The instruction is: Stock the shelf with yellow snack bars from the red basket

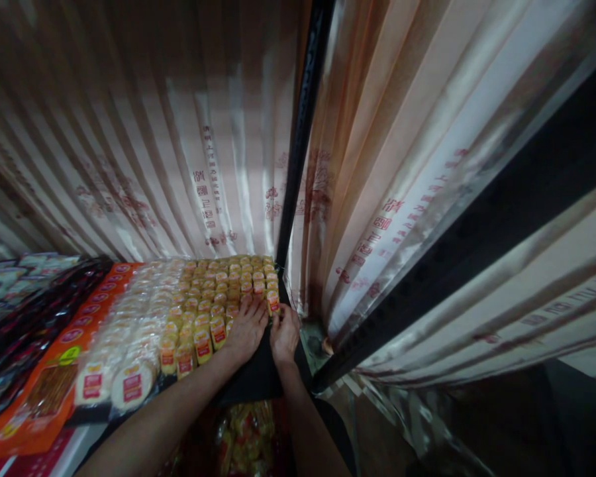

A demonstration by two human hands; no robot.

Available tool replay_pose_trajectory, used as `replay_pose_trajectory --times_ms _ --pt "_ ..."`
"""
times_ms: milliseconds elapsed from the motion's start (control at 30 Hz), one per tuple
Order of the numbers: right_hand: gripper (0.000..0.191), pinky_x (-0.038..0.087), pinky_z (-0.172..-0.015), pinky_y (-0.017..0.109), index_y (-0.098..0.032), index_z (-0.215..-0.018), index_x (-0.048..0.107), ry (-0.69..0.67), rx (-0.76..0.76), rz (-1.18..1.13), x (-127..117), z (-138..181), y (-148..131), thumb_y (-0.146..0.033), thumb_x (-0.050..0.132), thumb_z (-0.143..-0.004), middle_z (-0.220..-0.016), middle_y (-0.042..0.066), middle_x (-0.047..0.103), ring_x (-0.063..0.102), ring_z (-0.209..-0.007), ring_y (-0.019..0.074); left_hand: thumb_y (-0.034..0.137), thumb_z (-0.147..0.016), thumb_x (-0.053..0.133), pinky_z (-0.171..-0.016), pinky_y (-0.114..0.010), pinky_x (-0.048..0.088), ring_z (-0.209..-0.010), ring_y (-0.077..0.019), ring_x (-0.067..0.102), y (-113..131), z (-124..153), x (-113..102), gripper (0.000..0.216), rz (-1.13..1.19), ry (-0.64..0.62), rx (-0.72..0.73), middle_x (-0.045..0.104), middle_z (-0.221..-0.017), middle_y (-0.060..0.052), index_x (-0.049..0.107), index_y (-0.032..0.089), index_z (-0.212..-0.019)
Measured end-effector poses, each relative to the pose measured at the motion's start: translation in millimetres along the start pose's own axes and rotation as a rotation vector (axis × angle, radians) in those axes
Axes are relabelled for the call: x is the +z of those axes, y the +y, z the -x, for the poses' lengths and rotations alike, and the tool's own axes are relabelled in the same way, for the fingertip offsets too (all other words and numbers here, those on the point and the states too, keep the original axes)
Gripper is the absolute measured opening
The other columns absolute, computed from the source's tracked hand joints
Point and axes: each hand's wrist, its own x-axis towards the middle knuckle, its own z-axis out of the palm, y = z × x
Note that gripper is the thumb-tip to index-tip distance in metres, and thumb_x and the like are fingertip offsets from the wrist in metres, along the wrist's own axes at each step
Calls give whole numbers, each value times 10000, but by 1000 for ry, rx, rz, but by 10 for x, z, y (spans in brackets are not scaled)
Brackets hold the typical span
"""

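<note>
My left hand [247, 329] lies flat, fingers spread, on rows of small yellow packs with red labels [213, 291] on a shelf. Just to its right, my right hand [284, 331] has its fingers closed round one yellow pack [273, 301] at the right end of the row, beside a black upright post [300, 132]. Left of the yellow packs lie rows of round pale packs with red labels [134, 318]. A dark bare patch of the shelf [255, 377] shows under my hands.
Orange packets [54, 377] and dark packets [20, 311] fill the shelf's left part. Pale printed plastic curtains [169, 132] hang behind the shelf and to the right [427, 165]. Below the shelf edge sits a bag of yellow goods [243, 437].
</note>
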Motion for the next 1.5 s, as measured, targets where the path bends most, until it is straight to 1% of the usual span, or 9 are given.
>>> replay_pose_trajectory --times_ms 200,467,800,933,1033,1133,1267,1367,1500 --pt "264 402 -843 360 -150 -985 570 -38 21 13 0 2 -10 -219 359 -841 -936 114 589 528 -901 222 170 -881 383 -1077 -485 252 -1256 -258 409 -9 -10 35 333 7 -14 -3 539 -1282 -109 562 127 -1159" --pt "261 421 -830 370 -151 -989 569 -40 -30 3 -7 53 42 -218 370 -834 -927 112 579 523 -887 224 164 -890 353 -1076 -478 259 -1271 -247 392 80 5 81 340 8 51 -10 504 -1319 -116 545 111 -1165" --pt "269 433 -841 396 -147 -991 569 -51 -42 -40 10 98 89 -232 376 -823 -964 127 566 516 -914 233 160 -898 347 -1096 -488 220 -1271 -219 399 106 6 80 336 56 29 31 512 -1319 -99 566 123 -1150" --pt "293 420 -875 409 -142 -1012 561 -16 -86 -47 -34 130 60 -218 350 -822 -1029 143 565 507 -984 234 162 -906 319 -1108 -516 173 -1277 -216 392 124 34 39 350 49 53 41 523 -1306 -106 568 121 -1149" --pt "346 395 -920 415 -120 -1068 554 -19 -90 -44 -51 143 26 -223 328 -827 -1083 157 580 503 -1038 235 164 -907 320 -1100 -496 205 -1279 -216 390 137 60 13 358 34 55 46 519 -1310 -106 560 120 -1170" --pt "418 360 -968 417 -115 -1164 524 -41 -51 -78 -29 132 13 -266 302 -844 -1170 155 570 486 -1118 231 178 -908 330 -1092 -470 233 -1278 -215 392 143 66 5 363 18 52 43 506 -1324 -101 547 125 -1195" --pt "527 312 -1024 418 -96 -1231 499 -71 86 -181 46 68 49 -379 245 -866 -1287 166 511 423 -1233 225 183 -910 314 -1103 -459 213 -1301 -203 359 139 45 9 401 -7 65 53 461 -1364 -99 480 108 -1267" --pt "600 298 -1044 407 -90 -1243 499 -98 154 -278 105 -28 99 -478 229 -873 -1318 163 489 400 -1262 215 199 -912 309 -1109 -454 193 -1316 -188 332 127 39 36 413 -7 54 101 428 -1390 -94 451 123 -1293" --pt "705 286 -1054 412 -70 -1249 497 -130 203 -363 179 -164 138 -570 184 -861 -1323 169 484 377 -1284 214 214 -920 302 -1103 -469 184 -1307 -193 349 105 56 108 393 19 41 114 457 -1368 -95 491 155 -1260"
